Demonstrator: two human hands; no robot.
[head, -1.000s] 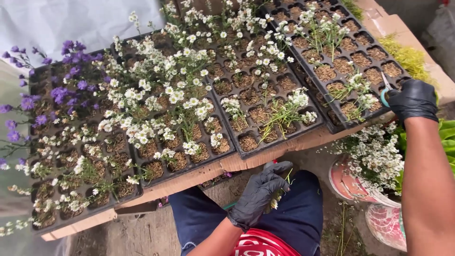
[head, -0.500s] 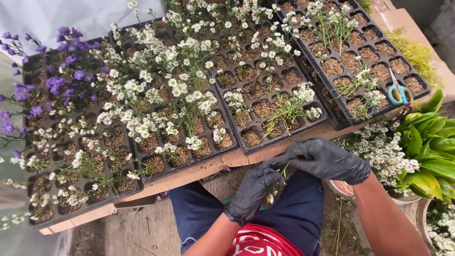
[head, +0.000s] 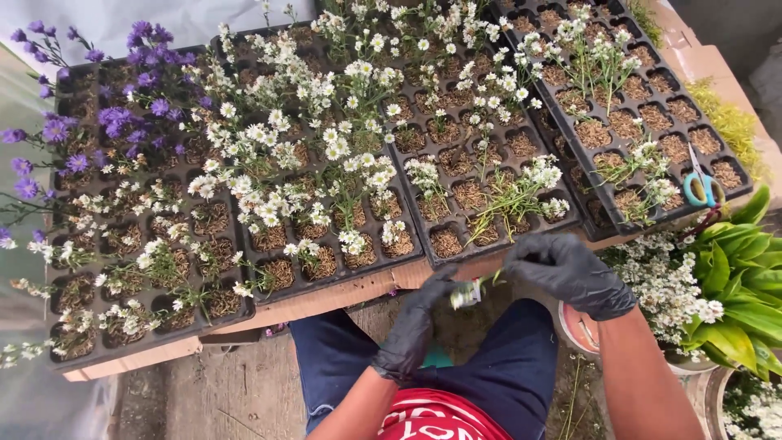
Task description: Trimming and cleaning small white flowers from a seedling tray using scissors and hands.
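My left hand (head: 415,326) and my right hand (head: 566,273), both in black gloves, meet just below the front edge of the wooden bench (head: 326,300). Together they pinch a small bunch of green stems (head: 471,292) with a pale band around it. Above them lie black seedling trays (head: 456,147) filled with white daisy-like flowers (head: 277,163). A pair of teal-handled scissors (head: 702,186) rests on the right-hand tray, away from both hands.
Purple flowers (head: 90,122) fill the far left trays. A bucket of cut white flowers (head: 668,281) and a broad-leaved green plant (head: 745,285) stand at my right. My knees in blue trousers (head: 489,367) are below, over a dirt floor.
My right hand left the scissors on the right tray and came down to join my left hand. Both now work the stems closer to the bench edge.
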